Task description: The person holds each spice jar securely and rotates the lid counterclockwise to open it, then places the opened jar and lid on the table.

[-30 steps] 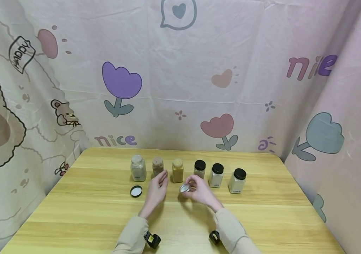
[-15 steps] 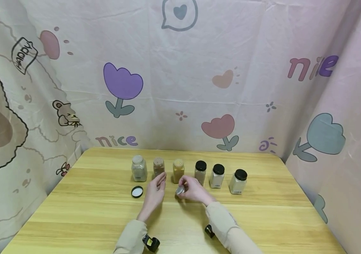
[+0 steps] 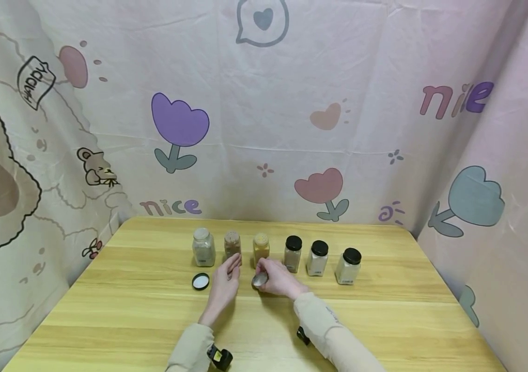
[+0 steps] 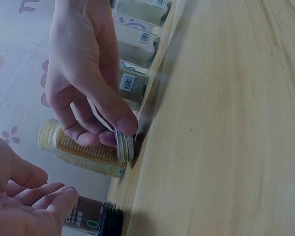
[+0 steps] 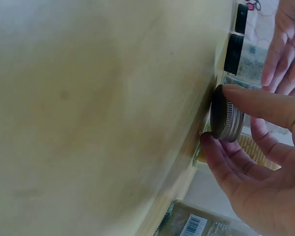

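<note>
And behind the left hand (image 3: 224,281), beige sleeve (image 3: 191,344), black yellow-patched wrist camera (image 3: 224,360); behind the right hand (image 3: 279,279), matching sleeve (image 3: 316,316), perhaps faintly lettered!

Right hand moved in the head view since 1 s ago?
Yes, left: the right hand and its lid are now in front of the yellow jar; earlier, right of it.

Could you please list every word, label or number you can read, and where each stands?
"nice": on the backdrop, upper right and lower left.
"HAPPY": on the tilted sign printed at the backdrop's left.
"CI...", rest unclear, and a green "0" or "O": brown jar near the left hand.
Too small or blurred: yellow jar's print, barcode labels.
</note>
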The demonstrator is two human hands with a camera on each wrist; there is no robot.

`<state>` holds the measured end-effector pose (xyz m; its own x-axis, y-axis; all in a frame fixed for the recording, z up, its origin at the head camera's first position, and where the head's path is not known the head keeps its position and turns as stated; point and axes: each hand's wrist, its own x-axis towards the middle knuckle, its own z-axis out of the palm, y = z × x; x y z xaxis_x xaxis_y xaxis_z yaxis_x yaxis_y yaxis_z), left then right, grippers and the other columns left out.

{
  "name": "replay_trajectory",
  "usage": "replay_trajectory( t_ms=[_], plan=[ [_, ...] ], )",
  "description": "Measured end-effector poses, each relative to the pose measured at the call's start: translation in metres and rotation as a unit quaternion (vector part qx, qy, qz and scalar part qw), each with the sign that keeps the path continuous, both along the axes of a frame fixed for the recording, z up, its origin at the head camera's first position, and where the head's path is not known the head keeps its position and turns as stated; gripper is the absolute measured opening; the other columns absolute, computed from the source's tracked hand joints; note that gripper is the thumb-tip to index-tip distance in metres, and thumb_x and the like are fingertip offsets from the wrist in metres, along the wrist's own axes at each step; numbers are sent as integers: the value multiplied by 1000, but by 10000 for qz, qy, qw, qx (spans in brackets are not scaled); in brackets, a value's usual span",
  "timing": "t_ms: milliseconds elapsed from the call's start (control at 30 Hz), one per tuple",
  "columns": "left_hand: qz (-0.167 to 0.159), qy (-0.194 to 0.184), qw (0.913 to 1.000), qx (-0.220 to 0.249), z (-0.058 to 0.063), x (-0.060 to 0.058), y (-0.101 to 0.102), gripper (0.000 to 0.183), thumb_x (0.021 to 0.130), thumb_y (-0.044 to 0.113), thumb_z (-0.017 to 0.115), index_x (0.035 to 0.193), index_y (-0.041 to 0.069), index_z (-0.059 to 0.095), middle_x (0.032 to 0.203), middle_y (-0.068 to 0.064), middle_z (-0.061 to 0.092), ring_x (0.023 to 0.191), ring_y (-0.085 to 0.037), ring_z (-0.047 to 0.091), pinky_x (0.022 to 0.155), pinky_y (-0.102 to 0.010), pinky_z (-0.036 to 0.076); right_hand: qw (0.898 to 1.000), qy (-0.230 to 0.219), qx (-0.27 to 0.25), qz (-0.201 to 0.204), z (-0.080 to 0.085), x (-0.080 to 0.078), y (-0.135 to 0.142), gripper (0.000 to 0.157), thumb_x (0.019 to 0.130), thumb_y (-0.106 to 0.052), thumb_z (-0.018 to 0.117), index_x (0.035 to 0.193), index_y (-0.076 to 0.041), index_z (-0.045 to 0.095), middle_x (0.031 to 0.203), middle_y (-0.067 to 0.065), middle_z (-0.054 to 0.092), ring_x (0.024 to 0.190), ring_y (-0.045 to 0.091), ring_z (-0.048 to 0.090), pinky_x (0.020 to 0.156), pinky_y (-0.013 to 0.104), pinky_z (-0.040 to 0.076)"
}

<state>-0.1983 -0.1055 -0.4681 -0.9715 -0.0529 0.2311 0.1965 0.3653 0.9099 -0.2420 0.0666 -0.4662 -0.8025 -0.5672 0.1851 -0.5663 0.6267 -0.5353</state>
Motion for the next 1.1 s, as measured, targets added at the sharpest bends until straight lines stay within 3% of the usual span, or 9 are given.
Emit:
replay_trajectory(
  t_ms=[233,367,500,667,900,1100],
  plan=[
    [-9,7,10000,46,1,1,-1,41,100,-6,44,140,-15,46,140,-32,55,129,-45,57,108,-50,50,9992,84,321,-230,-1,0,-6,33,71,-3,84,93,-10,62,93,5,63,85,17,57,76,27,49],
    [-37,26,10000,50,1,1,0,41,100,-7,45,139,-16,46,139,-32,55,129,-45,57,107,-51,50,9988,78,345,-329,2,4,-4,36,71,-9,88,98,-10,63,98,7,65,89,20,60,80,34,52],
    [-36,28,10000,62,0,1,-1,41,100,-7,45,140,-16,46,139,-32,55,129,-45,57,107,-50,50,9991,22,79,-405,6,11,4,35,73,-12,89,99,-7,65,100,9,67,90,24,64,78,35,55],
    [-17,-48,10000,55,-2,2,-1,41,100,-6,45,140,-14,47,140,-31,55,130,-44,57,107,-50,50,9959,120,-674,-586,9,15,16,24,78,-9,84,96,-4,67,96,12,68,84,24,63,71,26,53],
    [-118,-6,9999,46,-3,1,0,41,101,-6,45,140,-15,46,141,-32,54,131,-45,56,107,-50,50,9731,502,-2017,-993,13,22,27,23,80,-6,83,98,-8,70,92,4,63,84,22,60,77,36,58],
    [-114,-21,9999,79,-3,3,1,41,101,-6,45,141,-15,46,141,-32,54,131,-45,56,108,-50,50,9400,1073,-3071,-1032,11,23,29,33,77,0,83,107,-5,69,104,10,66,89,11,58,82,42,59]
  ],
)
